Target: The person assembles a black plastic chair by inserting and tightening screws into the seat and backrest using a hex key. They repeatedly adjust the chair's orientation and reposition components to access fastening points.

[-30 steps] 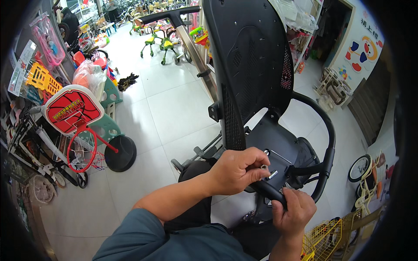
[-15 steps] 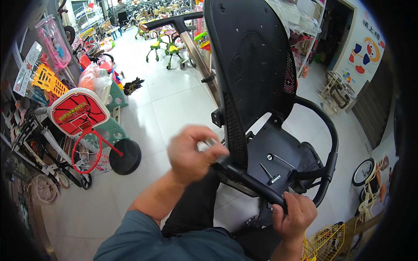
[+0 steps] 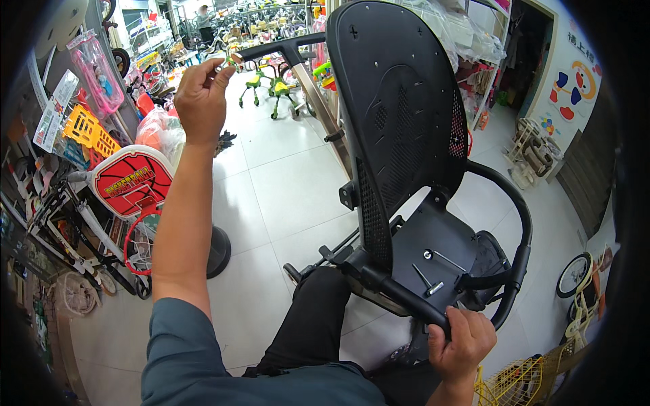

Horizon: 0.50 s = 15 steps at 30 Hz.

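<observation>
A black child's seat [image 3: 406, 115] with a tall perforated backrest stands in front of me. A curved black guard bar [image 3: 512, 196] loops around it. My right hand [image 3: 464, 342] is wrapped over the near end of this bar. My left hand [image 3: 203, 101] is raised far forward at the left, thumb and fingers pinched together near the push handle [image 3: 281, 46]; what sits in the pinch is too small to make out. On the seat's flat base lie a small T-shaped metal tool [image 3: 433, 287], a thin metal rod [image 3: 448, 261] and a small round metal part [image 3: 428, 254].
At the left stand a toy basketball hoop [image 3: 132, 181] with a black round base [image 3: 219, 252] and crowded toy goods. A yellow wire basket [image 3: 518, 379] and a small wheel [image 3: 573, 275] are at the lower right. Shelves with plastic-wrapped goods rise behind the seat.
My left hand has swung up, forward and left, away from the guard bar's left end. My right hand keeps its grip. The view has shifted slightly.
</observation>
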Motion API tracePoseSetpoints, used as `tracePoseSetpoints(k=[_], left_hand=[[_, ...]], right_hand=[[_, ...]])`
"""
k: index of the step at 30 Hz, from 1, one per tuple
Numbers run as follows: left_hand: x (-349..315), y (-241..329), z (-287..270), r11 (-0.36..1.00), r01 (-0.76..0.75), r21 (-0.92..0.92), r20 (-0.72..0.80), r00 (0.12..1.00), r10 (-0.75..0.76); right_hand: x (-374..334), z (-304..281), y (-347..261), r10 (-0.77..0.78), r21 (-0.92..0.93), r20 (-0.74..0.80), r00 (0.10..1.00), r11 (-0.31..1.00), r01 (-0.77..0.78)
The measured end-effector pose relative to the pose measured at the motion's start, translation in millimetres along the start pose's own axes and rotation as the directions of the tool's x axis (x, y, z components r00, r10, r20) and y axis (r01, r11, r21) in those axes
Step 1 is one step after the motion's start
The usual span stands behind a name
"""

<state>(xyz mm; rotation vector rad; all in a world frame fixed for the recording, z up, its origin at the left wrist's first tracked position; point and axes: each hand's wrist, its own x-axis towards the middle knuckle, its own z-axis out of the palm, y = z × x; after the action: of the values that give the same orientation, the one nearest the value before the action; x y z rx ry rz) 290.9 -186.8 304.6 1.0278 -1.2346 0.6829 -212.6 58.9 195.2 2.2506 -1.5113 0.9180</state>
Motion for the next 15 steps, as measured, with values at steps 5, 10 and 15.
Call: tracePoseSetpoints(k=[5, 10, 15], left_hand=[[17.7, -18.2, -0.7, 0.975, -0.123, 0.186, 0.005, 0.992, 0.125], [43.1, -41.1, -1.1, 0.98, 0.111, 0.165, -0.041, 0.994, -0.105], [78.8, -75.2, -11.4, 0.798, 0.423, -0.431, 0.03, 0.89, -0.455]], right_hand=[[-0.7, 0.9, 3.0, -0.021, 0.003, -0.02, 1.0, 1.0, 0.021], [-0.5, 2.0, 4.2, -0.031, 0.004, -0.025, 0.999, 0.999, 0.031], [-0.7, 2.6, 5.8, -0.044, 0.007, -0.031, 0.999, 0.999, 0.045]])
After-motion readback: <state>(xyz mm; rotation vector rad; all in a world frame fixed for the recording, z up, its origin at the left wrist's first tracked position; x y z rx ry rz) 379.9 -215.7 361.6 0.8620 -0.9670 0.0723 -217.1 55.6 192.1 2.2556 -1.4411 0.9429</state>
